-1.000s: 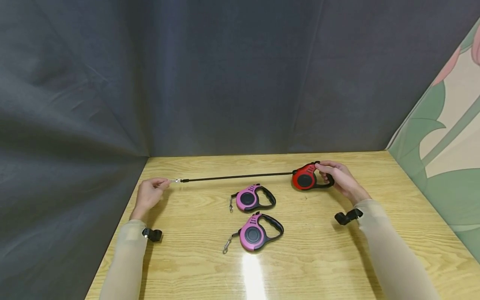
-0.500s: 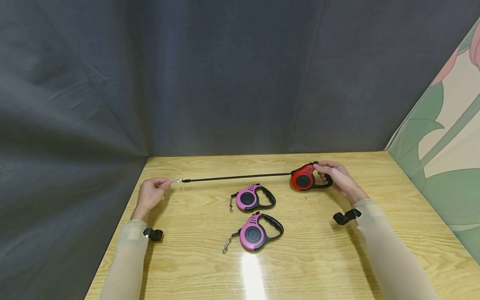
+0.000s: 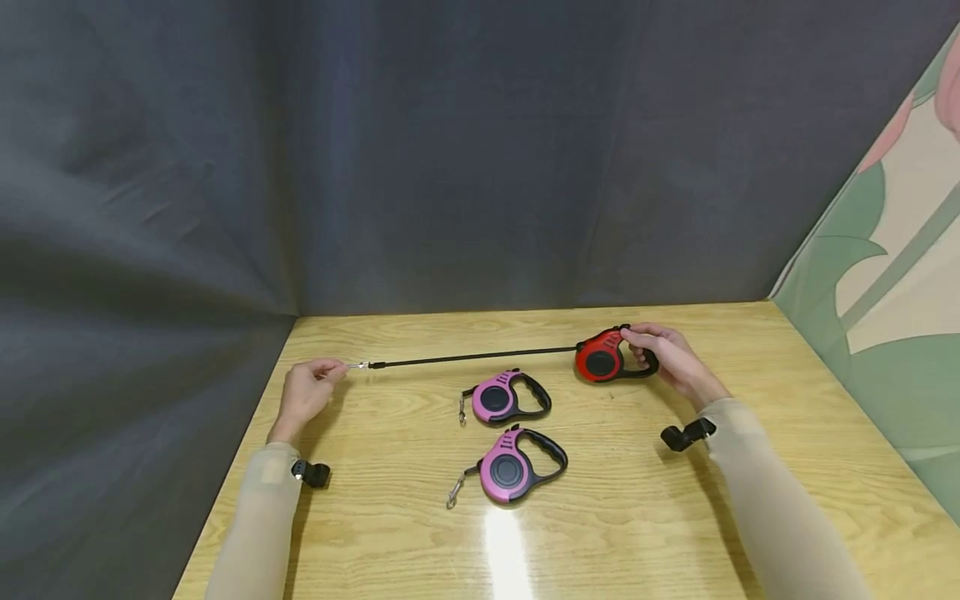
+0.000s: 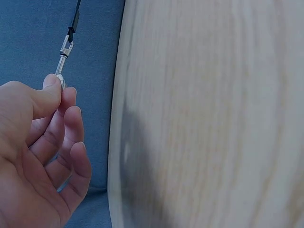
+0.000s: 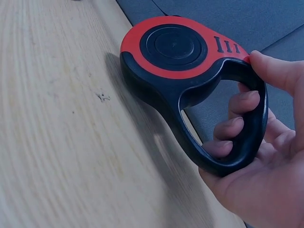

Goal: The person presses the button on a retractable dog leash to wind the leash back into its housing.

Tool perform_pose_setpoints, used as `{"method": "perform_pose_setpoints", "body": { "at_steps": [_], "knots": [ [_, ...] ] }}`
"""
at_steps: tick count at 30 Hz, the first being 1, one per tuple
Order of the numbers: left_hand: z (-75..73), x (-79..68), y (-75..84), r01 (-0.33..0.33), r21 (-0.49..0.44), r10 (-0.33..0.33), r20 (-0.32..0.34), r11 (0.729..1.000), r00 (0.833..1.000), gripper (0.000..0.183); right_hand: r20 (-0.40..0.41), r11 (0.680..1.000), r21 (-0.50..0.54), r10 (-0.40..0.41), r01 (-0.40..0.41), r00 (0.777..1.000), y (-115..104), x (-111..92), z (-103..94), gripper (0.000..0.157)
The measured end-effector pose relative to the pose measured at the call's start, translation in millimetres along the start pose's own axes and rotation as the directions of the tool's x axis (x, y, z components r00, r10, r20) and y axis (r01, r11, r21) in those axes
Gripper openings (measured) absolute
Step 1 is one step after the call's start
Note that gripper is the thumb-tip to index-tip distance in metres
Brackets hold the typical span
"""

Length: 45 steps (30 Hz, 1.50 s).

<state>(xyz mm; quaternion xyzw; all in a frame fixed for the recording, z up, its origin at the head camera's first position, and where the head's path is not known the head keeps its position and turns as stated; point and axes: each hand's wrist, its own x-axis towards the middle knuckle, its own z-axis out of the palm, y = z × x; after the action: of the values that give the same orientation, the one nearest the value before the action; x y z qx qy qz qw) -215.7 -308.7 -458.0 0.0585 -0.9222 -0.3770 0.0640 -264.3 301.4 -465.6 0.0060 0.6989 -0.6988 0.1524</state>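
A red and black retractable dog leash (image 3: 600, 363) is held up by my right hand (image 3: 670, 357) near the back of the table. In the right wrist view, fingers curl through its black handle (image 5: 254, 126) and the thumb lies at the handle's top. The black cord (image 3: 472, 358) runs taut to the left. At its end is a metal clip (image 3: 360, 365), which my left hand (image 3: 306, 392) pinches between thumb and forefinger; the left wrist view shows the clip's swivel (image 4: 65, 51) above the thumb. The other left fingers are loosely bent.
Two pink and black retractable leashes lie mid-table, the farther pink leash (image 3: 495, 398) behind the nearer pink leash (image 3: 504, 472), their clips pointing left. Dark curtains (image 3: 465, 167) stand behind and left of the wooden table (image 3: 397, 533). A floral panel (image 3: 900, 300) borders the right side.
The hands have come slightly closer together: the right hand moved a little left with the red leash, the left a little right with the clip. The cord between them is shorter.
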Motion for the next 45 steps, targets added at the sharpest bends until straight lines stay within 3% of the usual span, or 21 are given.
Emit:
{"method": "perform_pose_setpoints", "body": {
  "at_steps": [17, 32, 45],
  "knots": [
    [6.1, 2.3, 1.9, -0.011, -0.015, 0.011, -0.011, 1.000, 1.000, 0.030, -0.007, 0.998, 0.058, 0.009, -0.008, 1.000, 2, 2, 3.5, 0.010],
    [11.3, 4.2, 7.3, -0.017, -0.035, 0.017, 0.007, 0.999, 1.000, 0.033, -0.014, 1.000, 0.011, 0.007, -0.007, 1.000, 1, 5, 6.9, 0.022],
    [13.6, 5.2, 12.9, -0.045, -0.008, 0.045, 0.003, 0.999, 0.999, 0.032, 0.001, 1.000, 0.004, 0.006, -0.006, 1.000, -1, 5, 11.5, 0.023]
  ]
}}
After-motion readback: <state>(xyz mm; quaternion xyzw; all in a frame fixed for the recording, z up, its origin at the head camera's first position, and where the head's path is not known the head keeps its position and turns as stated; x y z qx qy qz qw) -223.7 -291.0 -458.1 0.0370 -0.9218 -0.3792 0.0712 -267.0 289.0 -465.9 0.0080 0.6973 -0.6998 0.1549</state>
